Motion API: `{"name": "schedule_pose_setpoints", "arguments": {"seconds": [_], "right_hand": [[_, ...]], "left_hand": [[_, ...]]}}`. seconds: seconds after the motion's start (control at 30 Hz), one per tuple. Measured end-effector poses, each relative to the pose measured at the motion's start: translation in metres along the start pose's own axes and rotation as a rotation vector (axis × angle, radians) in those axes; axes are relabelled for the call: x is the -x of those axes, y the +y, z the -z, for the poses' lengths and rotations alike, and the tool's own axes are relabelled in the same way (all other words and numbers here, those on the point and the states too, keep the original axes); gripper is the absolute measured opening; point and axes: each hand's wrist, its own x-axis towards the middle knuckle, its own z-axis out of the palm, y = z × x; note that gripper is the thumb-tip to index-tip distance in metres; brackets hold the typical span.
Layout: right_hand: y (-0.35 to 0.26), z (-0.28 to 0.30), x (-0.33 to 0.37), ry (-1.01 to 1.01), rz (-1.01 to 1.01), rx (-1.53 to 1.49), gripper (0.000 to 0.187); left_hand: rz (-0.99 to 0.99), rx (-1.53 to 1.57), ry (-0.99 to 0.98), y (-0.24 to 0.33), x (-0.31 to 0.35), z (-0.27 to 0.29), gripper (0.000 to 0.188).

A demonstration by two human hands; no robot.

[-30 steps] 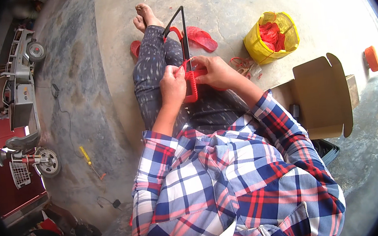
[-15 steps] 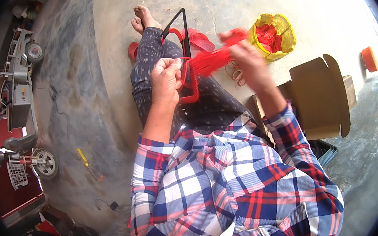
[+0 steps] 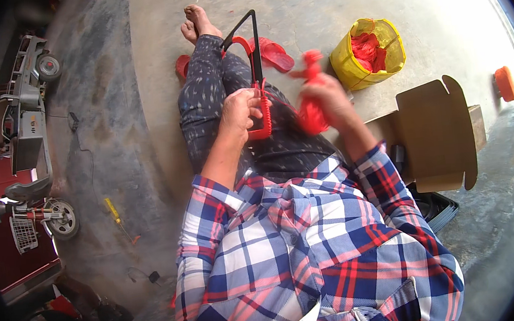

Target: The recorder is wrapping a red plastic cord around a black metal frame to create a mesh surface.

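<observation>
Hands are both occupied: over the patterned trousers [image 3: 204,97] on the lap, the left hand [image 3: 238,111] pinches the right side of a black angular frame [image 3: 255,52] near where a tight red wrapping [image 3: 266,117] ends, while the blurred right hand [image 3: 330,99] grips a red cord bundle [image 3: 313,118]. Wrapping looks part done: the lower right corner is covered, the upper stretch bare and seemingly left, with more red cord [image 3: 367,48] in the yellow container [image 3: 346,68] on the floor.

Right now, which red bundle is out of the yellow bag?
The blurred red bundle gripped in your right hand; the other red material sits inside the yellow bag.
</observation>
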Motion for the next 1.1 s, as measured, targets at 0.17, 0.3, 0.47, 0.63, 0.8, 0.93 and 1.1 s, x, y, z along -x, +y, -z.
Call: {"name": "schedule_pose_setpoints", "arguments": {"seconds": [0.17, 0.3, 0.47, 0.63, 0.8, 0.93, 1.1], "right_hand": [[0.019, -0.023, -0.001, -0.147, -0.119, 0.135, 0.016], [-0.013, -0.005, 0.02, 0.015, -0.062, 0.168, 0.01], [0.0, 0.013, 0.042, 0.042, 0.006, 0.145, 0.01], [0.017, 0.031, 0.023, 0.199, -0.121, -0.095, 0.02], [-0.011, -0.005, 0.043, 0.066, 0.005, -0.194, 0.042], [-0.003, -0.024, 0.044, -0.074, 0.08, -0.169, 0.051], [0.009, -0.041, 0.041, 0.069, 0.037, -0.224, 0.064]], "left_hand": [[0.134, 0.077, -0.09, -0.009, -0.011, 0.005, 0.033], [0.163, 0.143, -0.053, -0.009, -0.017, -0.001, 0.029], [0.176, 0.261, -0.099, -0.004, -0.017, -0.003, 0.029], [0.011, 0.338, 0.068, -0.016, 0.002, -0.001, 0.02], [-1.054, -0.679, 0.136, -0.009, 0.038, -0.038, 0.027], [-0.937, -0.587, -0.052, -0.003, 0.066, -0.068, 0.042], [-0.572, 0.187, -0.416, 0.005, 0.054, -0.055, 0.035]]}}
